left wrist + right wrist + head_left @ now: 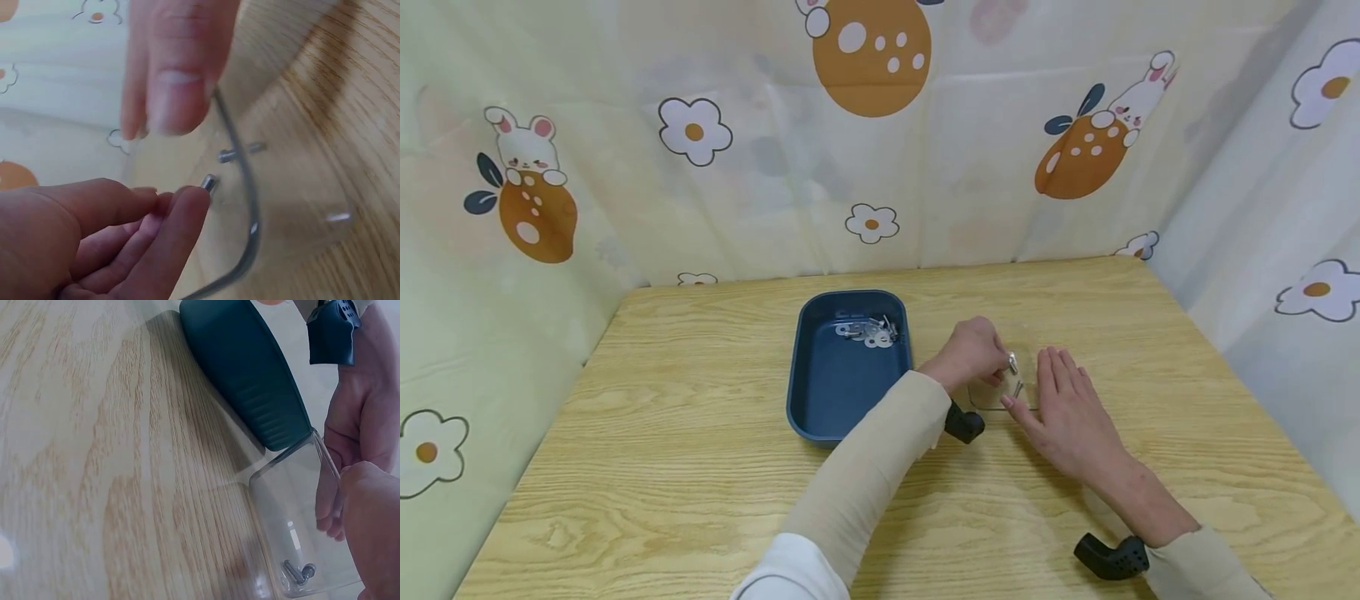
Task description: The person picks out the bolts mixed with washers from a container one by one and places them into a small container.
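Observation:
My left hand [973,354] reaches over a clear plastic box [988,408] and pinches a small metal bolt [1012,362] at its fingertips. The end of that bolt [209,182] pokes out past the fingertips in the left wrist view. Inside the box lies another small bolt [1018,389], which also shows through the clear wall in the left wrist view. My right hand [1075,417] lies along the box's right side, fingers straight and together. Its thumb [181,103] reaches out over the near rim.
Left of the box stands a dark blue tray [796,375] with several washers [880,340] and small metal pieces at its far end. A black wrist device [1112,557] sits by the right wrist. A printed curtain [775,200] borders the wooden table [685,450].

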The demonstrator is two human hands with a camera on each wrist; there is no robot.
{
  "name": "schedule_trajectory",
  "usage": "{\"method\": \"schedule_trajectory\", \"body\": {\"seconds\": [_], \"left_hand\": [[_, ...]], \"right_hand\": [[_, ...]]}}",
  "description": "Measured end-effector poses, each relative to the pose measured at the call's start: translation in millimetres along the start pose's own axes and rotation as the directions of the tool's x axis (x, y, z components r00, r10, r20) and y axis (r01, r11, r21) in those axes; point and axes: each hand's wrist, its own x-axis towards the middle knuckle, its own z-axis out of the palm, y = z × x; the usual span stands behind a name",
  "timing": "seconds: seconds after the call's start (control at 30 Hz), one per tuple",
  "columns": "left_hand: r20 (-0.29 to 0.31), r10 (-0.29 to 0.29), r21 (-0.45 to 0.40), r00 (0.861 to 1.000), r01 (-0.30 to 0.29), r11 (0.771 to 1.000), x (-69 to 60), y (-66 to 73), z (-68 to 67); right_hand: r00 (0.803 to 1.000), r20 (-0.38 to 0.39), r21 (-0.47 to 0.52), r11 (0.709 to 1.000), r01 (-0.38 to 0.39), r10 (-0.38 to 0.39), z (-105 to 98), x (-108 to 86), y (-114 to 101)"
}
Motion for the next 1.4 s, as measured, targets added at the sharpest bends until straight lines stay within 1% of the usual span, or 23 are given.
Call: {"method": "schedule_trajectory", "body": {"seconds": [0.1,0.2,0.27,0.43,0.53,0.6,0.7,0.77,0.83,0.93,1.17,1.4], "left_hand": [[0.005,-0.007,-0.106,1.000,0.008,0.994,-2.5,-1.8,-5.9],[0.003,-0.011,-0.196,1.000,0.012,0.981,-4.2,-4.5,-12.9],[-0.004,-0.004,-0.227,1.000,0.003,0.974,-5.5,-7.0,-18.4],[-0.022,0.018,-0.267,1.000,-0.024,0.963,-8.8,-13.7,-33.2],[-0.020,0.023,-0.320,1.000,-0.028,0.947,-10.7,-17.6,-42.0],[-0.018,0.027,-0.336,0.999,-0.031,0.941,-11.9,-20.5,-47.8],[-0.020,0.027,-0.336,0.999,-0.032,0.941,-13.7,-25.0,-56.8],[-0.028,0.022,-0.309,0.999,-0.030,0.951,-14.3,-28.5,-62.6],[-0.035,0.017,-0.309,0.999,-0.028,0.951,-14.9,-32.1,-68.6],[-0.048,0.008,-0.328,0.999,-0.024,0.944,-15.2,-39.2,-77.4],[-0.070,-0.025,-0.397,0.997,-0.005,0.918,-19.1,-56.9,-96.5],[-0.056,-0.032,-0.423,0.998,0.005,0.906,-25.2,-71.2,-111.6]], "right_hand": [[1.000,0.000,-0.006,1.000,0.001,-0.001,0,0.1,0],[1.000,0.008,-0.012,1.000,-0.003,0.003,-1,0.5,0],[1.000,0.016,-0.016,1.000,-0.005,0.006,-1,0.8,-1],[1.000,0.018,-0.028,1.000,0.001,-0.001,-1,2.3,-2],[1.000,0.010,-0.026,1.000,0.007,-0.007,-2,3.7,-5],[1.000,0.008,-0.024,1.000,0.013,-0.012,-3,5.0,-8],[1.000,0.006,-0.023,0.999,0.025,-0.025,-4,7.8,-13],[0.999,0.008,-0.027,0.999,0.038,-0.037,-4,9.6,-18],[0.999,0.012,-0.027,0.999,0.045,-0.044,-5,11.3,-22],[0.998,0.025,-0.022,0.998,0.052,-0.051,-6,13.8,-28],[0.996,0.060,-0.019,0.997,0.070,-0.068,-4,21.4,-45],[0.993,0.051,-0.012,0.994,0.111,-0.110,0,28.1,-64]]}}
